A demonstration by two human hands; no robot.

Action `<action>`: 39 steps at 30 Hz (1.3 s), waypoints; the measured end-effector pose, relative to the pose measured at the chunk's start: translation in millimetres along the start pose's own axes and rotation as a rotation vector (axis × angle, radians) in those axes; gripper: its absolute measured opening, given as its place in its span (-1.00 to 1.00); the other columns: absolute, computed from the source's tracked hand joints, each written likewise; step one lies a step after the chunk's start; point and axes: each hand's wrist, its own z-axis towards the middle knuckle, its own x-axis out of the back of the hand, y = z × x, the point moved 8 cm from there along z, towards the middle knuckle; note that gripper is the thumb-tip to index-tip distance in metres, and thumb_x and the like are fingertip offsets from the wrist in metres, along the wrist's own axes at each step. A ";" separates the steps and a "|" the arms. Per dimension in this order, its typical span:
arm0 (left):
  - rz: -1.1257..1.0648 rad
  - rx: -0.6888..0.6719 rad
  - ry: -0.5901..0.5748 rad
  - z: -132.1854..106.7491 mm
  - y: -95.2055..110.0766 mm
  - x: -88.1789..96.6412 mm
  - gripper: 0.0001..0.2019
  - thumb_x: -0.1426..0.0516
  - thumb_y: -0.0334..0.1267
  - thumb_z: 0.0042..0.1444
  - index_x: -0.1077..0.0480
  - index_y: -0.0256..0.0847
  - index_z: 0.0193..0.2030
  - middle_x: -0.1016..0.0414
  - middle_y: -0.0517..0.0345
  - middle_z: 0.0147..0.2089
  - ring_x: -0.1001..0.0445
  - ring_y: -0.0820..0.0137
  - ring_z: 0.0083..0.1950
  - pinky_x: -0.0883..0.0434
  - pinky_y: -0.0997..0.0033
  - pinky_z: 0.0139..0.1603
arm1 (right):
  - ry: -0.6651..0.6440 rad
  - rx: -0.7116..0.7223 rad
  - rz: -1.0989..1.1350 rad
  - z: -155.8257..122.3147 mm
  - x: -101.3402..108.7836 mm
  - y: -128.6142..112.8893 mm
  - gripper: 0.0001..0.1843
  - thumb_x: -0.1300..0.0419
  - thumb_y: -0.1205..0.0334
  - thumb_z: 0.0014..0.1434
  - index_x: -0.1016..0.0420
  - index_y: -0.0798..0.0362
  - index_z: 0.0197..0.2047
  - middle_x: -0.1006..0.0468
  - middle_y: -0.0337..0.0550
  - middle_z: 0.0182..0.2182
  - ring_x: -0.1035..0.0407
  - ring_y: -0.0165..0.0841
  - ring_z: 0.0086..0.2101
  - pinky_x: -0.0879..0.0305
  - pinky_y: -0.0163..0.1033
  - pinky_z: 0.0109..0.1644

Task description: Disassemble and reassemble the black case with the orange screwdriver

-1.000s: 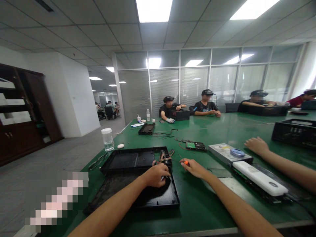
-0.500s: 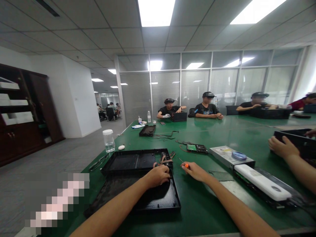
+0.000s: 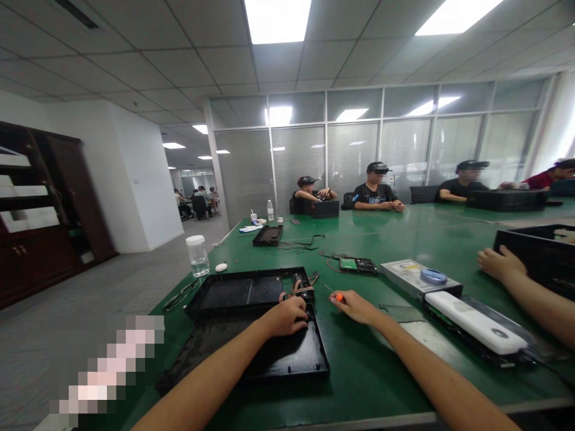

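My right hand [image 3: 354,306] is closed around a small screwdriver [image 3: 339,297] with an orange handle. Its thin shaft points up and left, just right of the black case. With fingers curled together, my left hand [image 3: 286,317] rests at the back right corner of the near black plastic shell [image 3: 287,359]; whatever the fingertips grip is hidden. Directly behind lies a second black shell [image 3: 242,293], its right end holding a bundle of flat striped cables [image 3: 302,288].
Right of my hands stand a grey metal drive box [image 3: 404,278] with a blue tape roll [image 3: 433,276] and a white device [image 3: 476,323]. A co-worker's hand [image 3: 501,263] holds a black case at the right. A jar [image 3: 197,257] stands left; a green circuit board [image 3: 354,264] lies ahead.
Both my hands stay nearly in place, the screwdriver still in the right one. The co-worker's hand and black case at the right have shifted slightly left. A person across the table has raised an arm.
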 end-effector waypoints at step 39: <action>0.451 0.082 -0.108 -5.5 -4.5 0.3 -0.77 -0.08 -0.12 0.04 -0.41 -0.24 -0.44 -0.46 0.09 -0.46 -0.44 0.32 -0.36 -0.28 0.22 -0.11 | 0.012 -0.011 0.000 1.0 -1.1 8.6 -0.62 0.09 0.02 0.17 -0.40 0.08 -0.42 -0.40 -0.24 -0.55 -0.24 -0.42 -0.51 -0.17 -0.32 -0.33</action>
